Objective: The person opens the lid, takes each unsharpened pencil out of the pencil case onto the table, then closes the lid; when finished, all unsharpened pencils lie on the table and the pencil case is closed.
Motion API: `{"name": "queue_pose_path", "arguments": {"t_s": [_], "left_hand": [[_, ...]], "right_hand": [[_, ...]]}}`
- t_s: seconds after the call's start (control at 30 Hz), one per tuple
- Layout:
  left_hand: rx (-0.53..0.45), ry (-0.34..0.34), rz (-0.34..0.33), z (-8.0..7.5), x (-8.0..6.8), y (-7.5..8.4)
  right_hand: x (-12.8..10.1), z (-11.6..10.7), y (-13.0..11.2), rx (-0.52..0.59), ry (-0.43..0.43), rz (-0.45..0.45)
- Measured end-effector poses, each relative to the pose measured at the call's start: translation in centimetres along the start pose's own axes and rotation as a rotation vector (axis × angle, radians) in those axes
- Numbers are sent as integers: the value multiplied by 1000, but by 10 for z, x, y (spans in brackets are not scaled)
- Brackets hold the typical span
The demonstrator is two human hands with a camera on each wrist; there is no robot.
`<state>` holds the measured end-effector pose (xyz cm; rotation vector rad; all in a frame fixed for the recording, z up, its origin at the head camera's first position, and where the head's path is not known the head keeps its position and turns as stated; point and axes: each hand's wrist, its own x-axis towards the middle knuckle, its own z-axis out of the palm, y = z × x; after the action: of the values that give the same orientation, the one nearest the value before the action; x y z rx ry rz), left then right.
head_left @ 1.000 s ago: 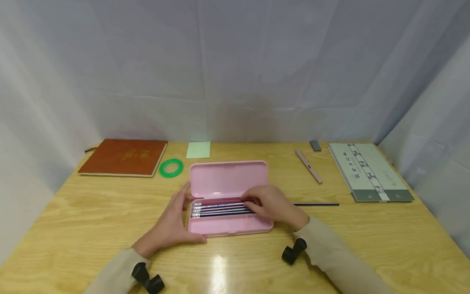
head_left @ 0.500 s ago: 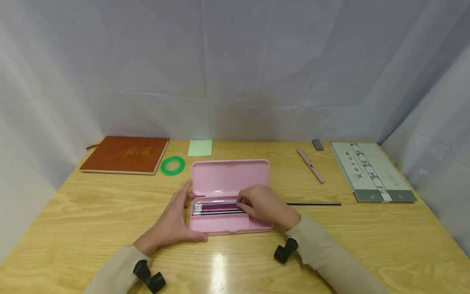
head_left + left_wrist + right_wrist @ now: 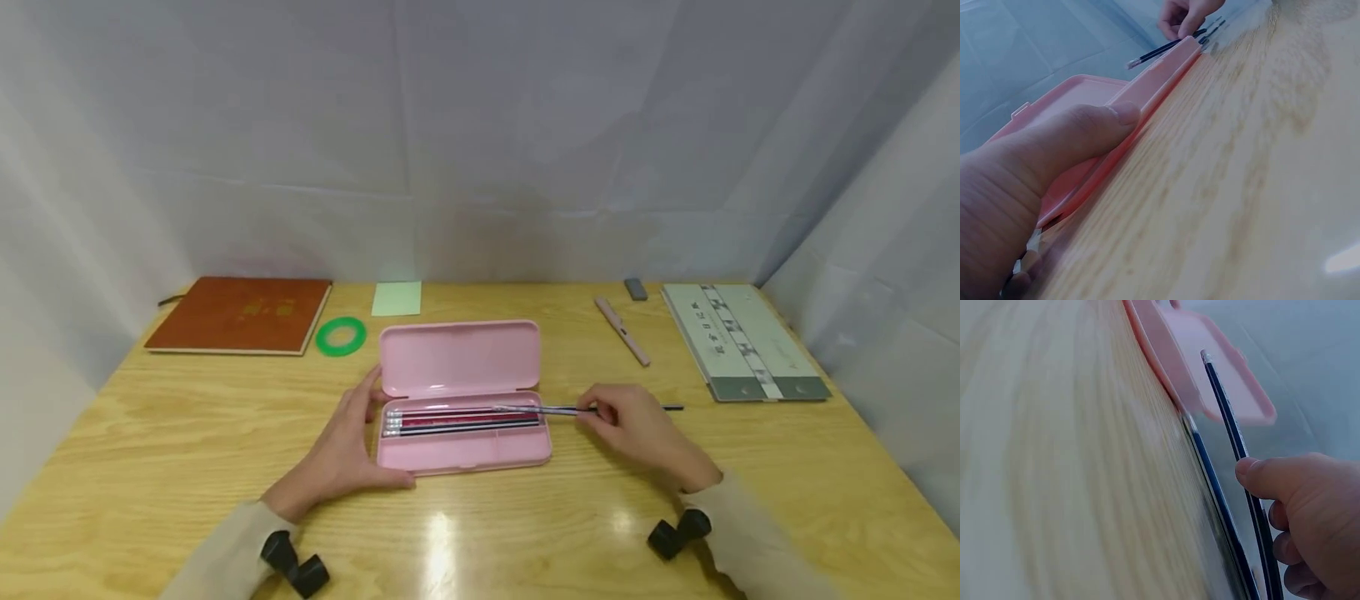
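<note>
A pink pencil case (image 3: 438, 457) lies with its lid raised, and several striped pencils (image 3: 465, 427) with silvery ends rest in its rear compartment. My left hand (image 3: 341, 446) holds the case's left end, thumb along the front edge and fingers round the back corner. Right of the case, my right hand (image 3: 637, 427) pinches a dark pencil (image 3: 1229, 419) between thumb and fingers. In the head view this pencil's eraser end reaches over the case's right side. Beneath it, another dark pencil (image 3: 1216, 487) lies on the table, partly hidden by the right hand in the head view.
A brown notebook (image 3: 240, 317), a green tape roll (image 3: 341, 337) and pale green sticky notes (image 3: 397, 298) lie at the back left. Toward the back right are a pink pen (image 3: 622, 331), a grey eraser (image 3: 636, 289) and a grey-green notebook (image 3: 742, 342).
My right hand has come out of the case to the right, bringing a pencil with it. Fewer pencils show inside. The left hand stays on the case.
</note>
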<state>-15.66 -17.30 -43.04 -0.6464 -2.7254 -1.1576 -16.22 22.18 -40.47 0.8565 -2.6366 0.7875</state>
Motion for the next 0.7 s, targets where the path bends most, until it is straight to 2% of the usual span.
{"name": "queue_pose_path", "arguments": {"t_s": [0.17, 0.33, 0.5, 0.7], "left_hand": [[9, -6, -12, -1, -1, -2], [8, -6, -10, -1, -1, -2], [8, -5, -3, -2, 0, -1], [6, -7, -3, -1, 1, 0]], "right_hand": [[-30, -23, 24, -15, 26, 96], [-47, -35, 37, -7, 13, 136], [-48, -34, 43, -29, -5, 119], [-36, -26, 42, -49, -39, 136]]}}
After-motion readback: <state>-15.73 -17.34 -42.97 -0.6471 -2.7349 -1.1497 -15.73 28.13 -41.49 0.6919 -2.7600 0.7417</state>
